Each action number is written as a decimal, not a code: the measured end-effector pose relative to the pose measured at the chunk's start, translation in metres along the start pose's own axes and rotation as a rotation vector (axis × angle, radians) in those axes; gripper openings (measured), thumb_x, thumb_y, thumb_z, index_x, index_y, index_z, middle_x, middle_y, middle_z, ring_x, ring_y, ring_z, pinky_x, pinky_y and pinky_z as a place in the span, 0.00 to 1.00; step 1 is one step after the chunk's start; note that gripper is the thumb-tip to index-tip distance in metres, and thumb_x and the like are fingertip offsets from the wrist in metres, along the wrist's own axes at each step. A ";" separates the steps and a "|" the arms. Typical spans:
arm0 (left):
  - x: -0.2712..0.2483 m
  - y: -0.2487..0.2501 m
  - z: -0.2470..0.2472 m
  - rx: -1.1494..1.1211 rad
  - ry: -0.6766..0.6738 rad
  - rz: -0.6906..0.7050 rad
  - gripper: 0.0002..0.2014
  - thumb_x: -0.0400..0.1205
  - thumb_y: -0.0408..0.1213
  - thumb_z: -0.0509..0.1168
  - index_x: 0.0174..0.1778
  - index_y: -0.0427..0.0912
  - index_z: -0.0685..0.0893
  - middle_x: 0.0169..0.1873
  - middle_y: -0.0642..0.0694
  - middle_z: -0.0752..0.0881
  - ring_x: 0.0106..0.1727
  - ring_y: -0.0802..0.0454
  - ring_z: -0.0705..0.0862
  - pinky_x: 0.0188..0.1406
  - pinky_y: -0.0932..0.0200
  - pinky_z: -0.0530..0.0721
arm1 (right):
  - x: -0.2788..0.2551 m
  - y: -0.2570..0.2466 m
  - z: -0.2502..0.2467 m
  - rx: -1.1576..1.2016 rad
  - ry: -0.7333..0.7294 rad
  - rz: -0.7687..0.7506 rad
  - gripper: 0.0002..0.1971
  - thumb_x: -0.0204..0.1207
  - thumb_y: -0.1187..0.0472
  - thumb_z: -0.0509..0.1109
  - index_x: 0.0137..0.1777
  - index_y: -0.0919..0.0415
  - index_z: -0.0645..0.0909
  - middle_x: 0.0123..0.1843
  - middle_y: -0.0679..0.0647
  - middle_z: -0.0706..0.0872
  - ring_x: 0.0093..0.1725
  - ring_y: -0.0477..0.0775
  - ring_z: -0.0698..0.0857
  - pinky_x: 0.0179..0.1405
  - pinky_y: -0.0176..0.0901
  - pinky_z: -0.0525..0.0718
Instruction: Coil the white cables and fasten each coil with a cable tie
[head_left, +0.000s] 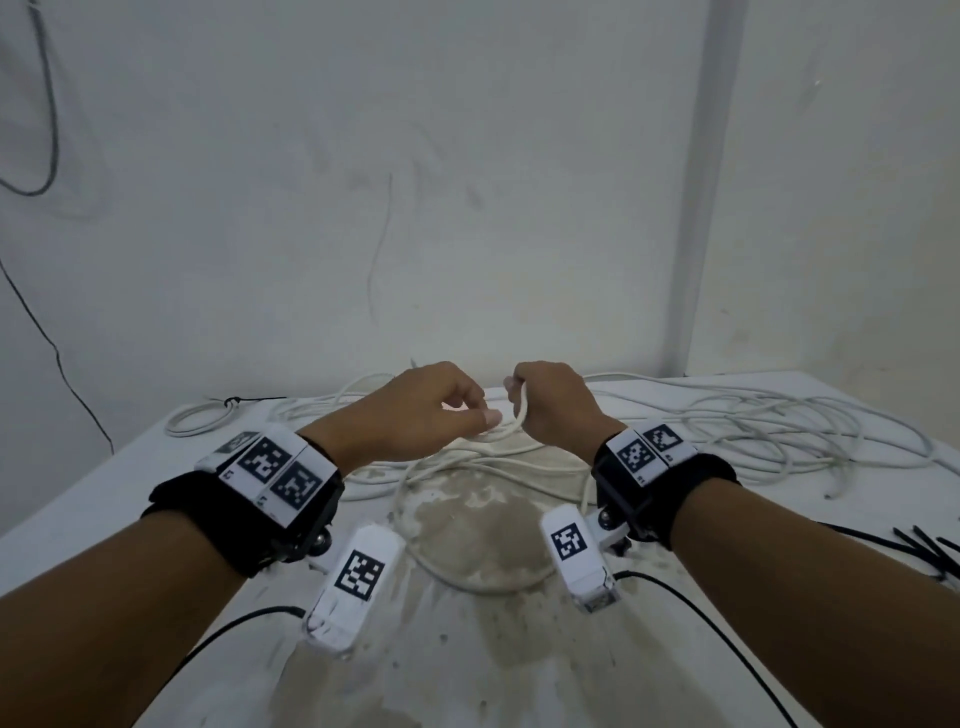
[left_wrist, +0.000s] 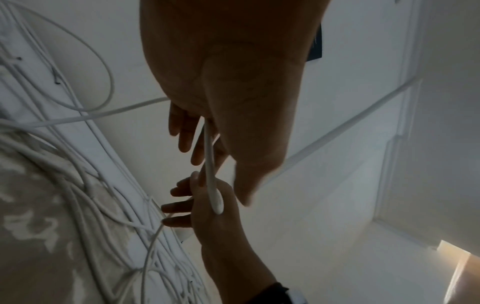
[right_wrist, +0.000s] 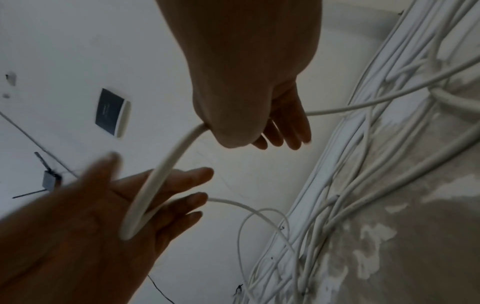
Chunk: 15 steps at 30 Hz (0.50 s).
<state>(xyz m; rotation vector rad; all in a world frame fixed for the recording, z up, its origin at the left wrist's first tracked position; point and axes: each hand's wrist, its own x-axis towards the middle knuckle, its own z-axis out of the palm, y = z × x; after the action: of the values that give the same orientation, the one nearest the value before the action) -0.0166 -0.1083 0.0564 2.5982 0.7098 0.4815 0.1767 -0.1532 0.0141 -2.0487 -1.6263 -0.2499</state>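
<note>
Over the middle of the table, my right hand (head_left: 550, 405) grips a bend of white cable (head_left: 521, 415) in its curled fingers. In the right wrist view the cable (right_wrist: 166, 170) leaves that fist (right_wrist: 246, 82) and arcs down across my left hand (right_wrist: 116, 205). The left hand (head_left: 441, 410) is close beside the right; its fingers are fairly straight and spread, its thumb apart, and the cable lies across them. The left wrist view shows the same cable (left_wrist: 209, 164) running between both hands. The rest of this cable trails in loose loops on the table below.
The table (head_left: 104, 493) is white with a worn patch. A tangle of loose white cables (head_left: 753, 431) covers its back right. A coil (head_left: 202, 418) bound by a black tie lies at the back left. Black cable ties (head_left: 930, 545) lie at the right edge. A wall stands close behind.
</note>
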 end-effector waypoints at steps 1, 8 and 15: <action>0.002 -0.003 0.001 0.011 -0.051 0.009 0.20 0.72 0.69 0.68 0.52 0.60 0.86 0.59 0.61 0.81 0.60 0.64 0.80 0.61 0.56 0.79 | 0.002 0.003 0.001 -0.010 -0.005 0.016 0.13 0.86 0.56 0.60 0.48 0.63 0.82 0.50 0.59 0.89 0.53 0.65 0.85 0.49 0.49 0.78; 0.027 -0.015 0.002 0.043 0.182 0.053 0.26 0.85 0.55 0.61 0.30 0.41 0.89 0.44 0.45 0.89 0.42 0.50 0.86 0.47 0.59 0.79 | 0.023 0.017 -0.012 0.020 -0.077 0.358 0.23 0.85 0.42 0.59 0.60 0.64 0.78 0.57 0.63 0.81 0.53 0.64 0.84 0.53 0.51 0.83; 0.033 -0.038 -0.006 0.125 0.164 0.067 0.18 0.81 0.39 0.68 0.29 0.32 0.85 0.40 0.51 0.87 0.35 0.56 0.83 0.34 0.61 0.76 | 0.033 0.050 -0.015 1.426 -0.126 0.866 0.11 0.81 0.80 0.55 0.53 0.80 0.80 0.42 0.71 0.87 0.36 0.67 0.90 0.35 0.56 0.92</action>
<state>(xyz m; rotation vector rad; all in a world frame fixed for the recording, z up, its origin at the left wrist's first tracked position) -0.0077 -0.0588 0.0510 2.7287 0.7292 0.6987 0.2355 -0.1401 0.0283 -1.3167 -0.4173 1.0384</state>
